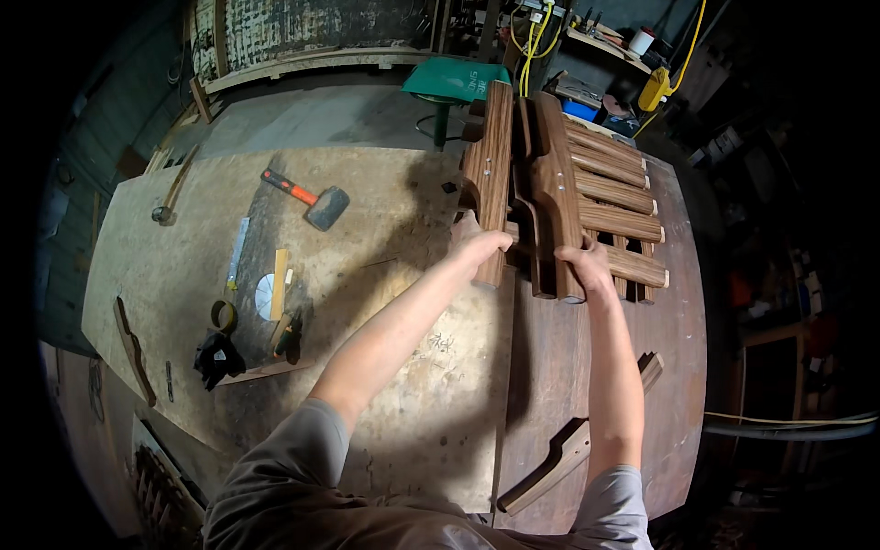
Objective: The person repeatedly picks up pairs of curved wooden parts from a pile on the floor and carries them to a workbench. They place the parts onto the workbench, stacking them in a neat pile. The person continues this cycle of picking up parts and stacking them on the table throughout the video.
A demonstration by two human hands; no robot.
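Observation:
My left hand is closed round the near end of a dark brown shaped wooden piece, which has two small pale spots near its middle. Another piece of the same kind shows partly behind it. My right hand grips the near end of a second shaped wooden piece, its thumb lying over the top. A similar curved piece lies along its left side. Both pieces point away from me, with a narrow gap between them. Fingers under the wood are hidden. Close to my right hand, several wooden bars are stacked crosswise.
On the worktable lie a red-handled mallet, a hammer, a tape roll, a black cloth-like item and a white disc. A loose curved wooden piece rests near my right forearm. Beyond stands a green-covered stool.

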